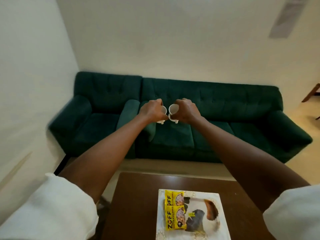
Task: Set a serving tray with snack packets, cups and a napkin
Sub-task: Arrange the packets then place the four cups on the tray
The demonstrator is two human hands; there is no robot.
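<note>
Both my arms are stretched forward over the green sofa. My left hand (152, 110) grips a white cup (163, 111), and my right hand (186, 111) grips a second white cup (173, 110). The two cups are held in the air close together, tipped so their mouths face me and each other. Down at the bottom of the view, a white patterned serving tray (220, 222) lies on a dark wooden table (135, 205). Two yellow snack packets (170, 212) lie side by side on the tray's left part. No napkin is visible.
A dark green sofa (216, 122) and a matching armchair (97, 115) stand against the white wall behind the table. A strip of pale floor separates them from the table. A wooden furniture leg (311, 92) shows at the right edge.
</note>
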